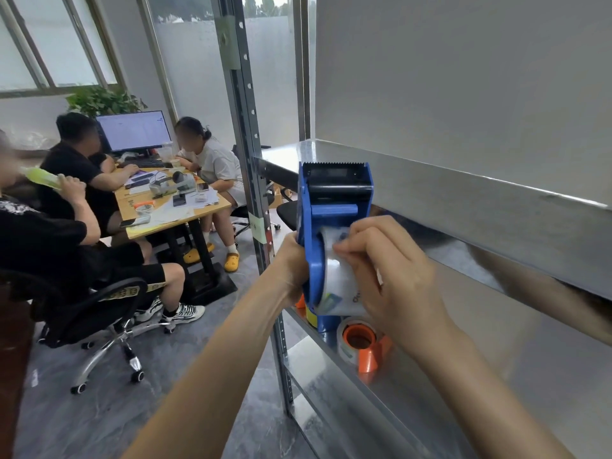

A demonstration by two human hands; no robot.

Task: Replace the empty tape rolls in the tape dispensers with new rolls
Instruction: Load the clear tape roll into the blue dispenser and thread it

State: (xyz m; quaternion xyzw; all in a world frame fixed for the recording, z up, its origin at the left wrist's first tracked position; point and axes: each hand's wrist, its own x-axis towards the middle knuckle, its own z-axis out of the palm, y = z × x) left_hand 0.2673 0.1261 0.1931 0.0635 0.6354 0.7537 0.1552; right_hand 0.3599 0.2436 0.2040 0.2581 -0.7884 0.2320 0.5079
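People sit round a wooden bench (pixel 172 217) on the left side of the room, with papers and phones lying on it. One person sits in a black chair on wheels (pixel 82 309) close to the camera. A screen (pixel 134 130) glows at the far end of the bench, and a green plant (pixel 99 101) stands behind it by the windows. Next comes a tall metal post (pixel 245 127) with holes in it, at the corner of a shiny metal shelf (pixel 463 200). Just past the post, the left hand (pixel 291 263) holds a blue tape dispenser (pixel 331 200) from its left side, and its grip is tight on the dispenser. The dispenser stands up in the air in front of the shelf, with its toothed cutter on top. A clear tape roll (pixel 341 283) sits in the lower part of the dispenser. The right hand (pixel 394 276) rests on this roll, and its grip is narrow, with the fingertips (pixel 341 248) pinching at the tape near the top of the roll. Below the hands, a second roll with an orange middle (pixel 359 339) lies on the lower shelf (pixel 414 392).
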